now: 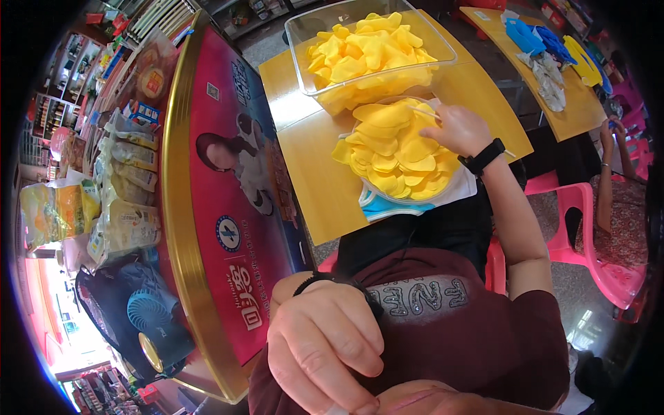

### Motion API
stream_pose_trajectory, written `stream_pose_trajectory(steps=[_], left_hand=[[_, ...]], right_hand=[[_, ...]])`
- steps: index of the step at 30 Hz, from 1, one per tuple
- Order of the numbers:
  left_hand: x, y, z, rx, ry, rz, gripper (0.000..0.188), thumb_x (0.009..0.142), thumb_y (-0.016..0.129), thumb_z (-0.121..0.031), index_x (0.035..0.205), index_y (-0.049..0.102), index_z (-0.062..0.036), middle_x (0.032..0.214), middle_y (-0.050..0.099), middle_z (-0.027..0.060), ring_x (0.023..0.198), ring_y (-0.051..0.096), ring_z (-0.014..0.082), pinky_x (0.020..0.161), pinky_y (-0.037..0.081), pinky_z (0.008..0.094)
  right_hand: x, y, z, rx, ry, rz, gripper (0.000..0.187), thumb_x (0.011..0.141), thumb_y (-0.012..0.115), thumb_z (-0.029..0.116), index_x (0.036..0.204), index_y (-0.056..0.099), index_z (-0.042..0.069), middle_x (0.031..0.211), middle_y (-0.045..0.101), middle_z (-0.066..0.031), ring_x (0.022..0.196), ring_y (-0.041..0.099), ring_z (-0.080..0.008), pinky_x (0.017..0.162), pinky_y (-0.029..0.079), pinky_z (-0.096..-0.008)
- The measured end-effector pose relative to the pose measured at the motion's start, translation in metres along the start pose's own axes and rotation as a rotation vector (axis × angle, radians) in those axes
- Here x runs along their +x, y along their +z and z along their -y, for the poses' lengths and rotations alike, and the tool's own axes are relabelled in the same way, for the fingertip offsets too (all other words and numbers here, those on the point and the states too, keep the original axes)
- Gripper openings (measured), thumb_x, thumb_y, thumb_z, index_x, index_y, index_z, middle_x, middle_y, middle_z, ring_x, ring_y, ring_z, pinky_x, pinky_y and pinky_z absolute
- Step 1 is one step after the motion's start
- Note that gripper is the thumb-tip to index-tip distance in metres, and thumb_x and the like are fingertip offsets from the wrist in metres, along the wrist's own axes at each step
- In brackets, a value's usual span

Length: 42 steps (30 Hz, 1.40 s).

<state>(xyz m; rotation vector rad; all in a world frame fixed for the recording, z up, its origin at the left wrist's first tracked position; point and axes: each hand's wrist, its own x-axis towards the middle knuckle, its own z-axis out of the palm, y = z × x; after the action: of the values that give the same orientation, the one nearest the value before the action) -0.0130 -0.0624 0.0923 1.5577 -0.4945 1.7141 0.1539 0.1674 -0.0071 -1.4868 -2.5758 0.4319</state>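
Directly above a heap of yellow petals (394,149), the right hand (465,130) pinched a thin white stick (422,111), with a black wristband (484,156) just behind it. The left hand (325,339) was raised close to the camera, fingers bent and side by side; whether they pinched anything could not be told. The petals filled a round clear bowl (415,201) at the near side of a wooden counter (315,187), beside a blue-and-white cloth (377,206). Beyond it, a clear bin (295,55) held more yellow petals. Large glittery letters (422,297) crossed the maroon shirt (477,346). To the left, a pink poster (207,173) in a gold frame (181,228) carried white lettering, a round blue badge (228,233) and a small square code (212,90). Farther left were printed packets (131,166) and a blue fan (146,309); at right, someone sat on a pink chair (588,228).
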Motion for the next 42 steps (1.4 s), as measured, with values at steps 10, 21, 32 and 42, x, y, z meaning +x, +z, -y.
stream_pose_trajectory(steps=[10,21,32,42], left_hand=[[-0.017,-0.047,0.034,0.823,-0.465,0.084,0.018,0.077,0.074,-0.007,0.09,0.066,0.001,0.086,0.069,0.015,0.074,0.068,0.0253,0.067,0.054,0.0324],[-0.104,-0.128,0.107,1.287,-1.099,-0.301,0.04,0.083,0.072,-0.021,0.115,0.061,0.0001,0.098,0.068,0.0112,0.08,0.066,0.0212,0.073,0.052,0.0312],[-0.107,-0.125,0.106,1.086,-1.282,-0.458,0.022,0.087,0.068,-0.02,0.096,0.064,0.0001,0.072,0.061,0.0029,0.06,0.053,0.0093,0.055,0.043,0.026],[-0.096,-0.11,0.103,0.748,-1.141,-0.803,0.019,0.089,0.068,-0.013,0.102,0.063,-0.0006,0.085,0.061,-0.0006,0.07,0.053,0.0048,0.06,0.043,0.0208]], right_hand=[[-0.005,0.029,-0.012,0.038,-0.077,-0.066,0.043,0.074,0.071,0.024,0.11,0.055,0.007,0.101,0.065,-0.0185,0.094,0.062,-0.0362,0.078,0.05,-0.0442],[-0.017,0.011,-0.011,0.668,-0.04,-0.113,0.038,0.076,0.071,0.016,0.11,0.057,0.008,0.09,0.062,-0.0089,0.082,0.06,-0.0223,0.074,0.049,-0.0338],[-0.026,0.014,-0.021,0.374,-0.138,-0.418,0.038,0.082,0.072,0.025,0.109,0.062,0.0,0.094,0.067,-0.0101,0.083,0.063,-0.0159,0.073,0.05,-0.028],[-0.033,0.024,0.008,1.252,0.078,-0.011,0.022,0.086,0.072,0.018,0.095,0.067,-0.001,0.076,0.063,0.002,0.069,0.054,-0.0041,0.062,0.044,-0.0202]])
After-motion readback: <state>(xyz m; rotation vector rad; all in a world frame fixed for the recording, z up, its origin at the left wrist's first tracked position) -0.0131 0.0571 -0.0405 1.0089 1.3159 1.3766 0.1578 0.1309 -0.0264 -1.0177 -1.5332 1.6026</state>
